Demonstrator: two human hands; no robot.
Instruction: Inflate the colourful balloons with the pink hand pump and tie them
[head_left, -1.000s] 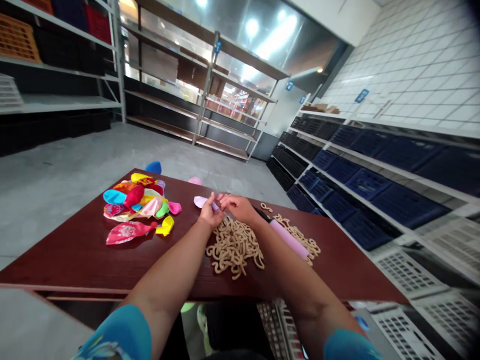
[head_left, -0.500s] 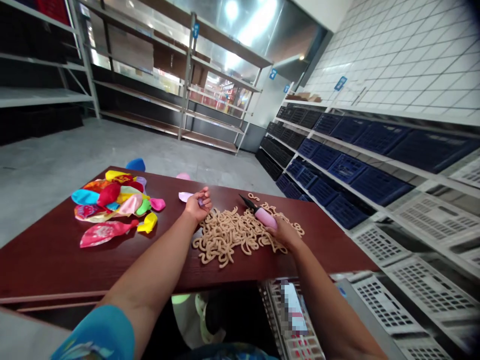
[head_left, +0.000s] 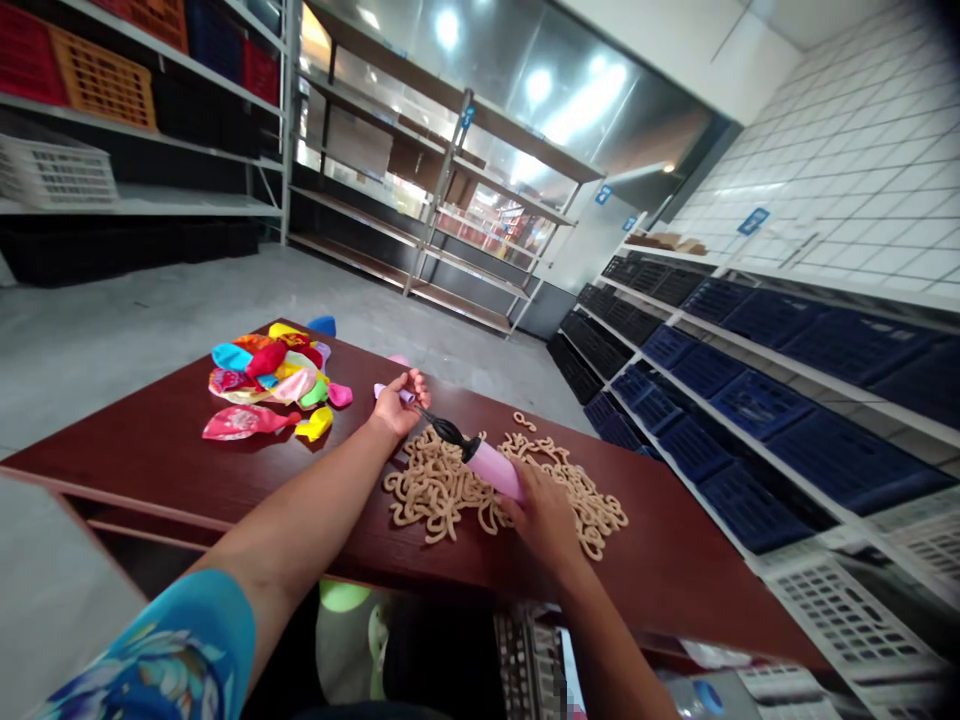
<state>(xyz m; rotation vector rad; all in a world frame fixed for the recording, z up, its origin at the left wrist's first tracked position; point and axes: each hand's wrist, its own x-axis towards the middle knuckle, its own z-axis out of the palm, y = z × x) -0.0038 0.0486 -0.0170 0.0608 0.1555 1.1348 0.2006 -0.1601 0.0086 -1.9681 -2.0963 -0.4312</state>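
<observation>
My right hand (head_left: 541,505) is wrapped round a pink balloon pump (head_left: 495,472) with a black tapered nozzle, held over a heap of tan curled pieces (head_left: 427,480). The nozzle points left, its tip at the fingers of my left hand (head_left: 403,402). A lilac balloon (head_left: 390,392) is pinched in my left hand, palm up. Whether the tip is inside the balloon's neck I cannot tell. Left of that hand lie a yellow balloon (head_left: 315,424) and a red printed balloon (head_left: 244,422), both limp.
A pile of coloured balloons (head_left: 262,362) lies at the far left of the brown table (head_left: 150,455). Blue crates (head_left: 757,410) fill shelves on the right. Metal racks (head_left: 442,200) stand behind. A basket (head_left: 525,655) is below the table's front edge.
My right hand has brought the pump leftwards, so its nozzle now reaches my left hand. The camera view has turned to the left.
</observation>
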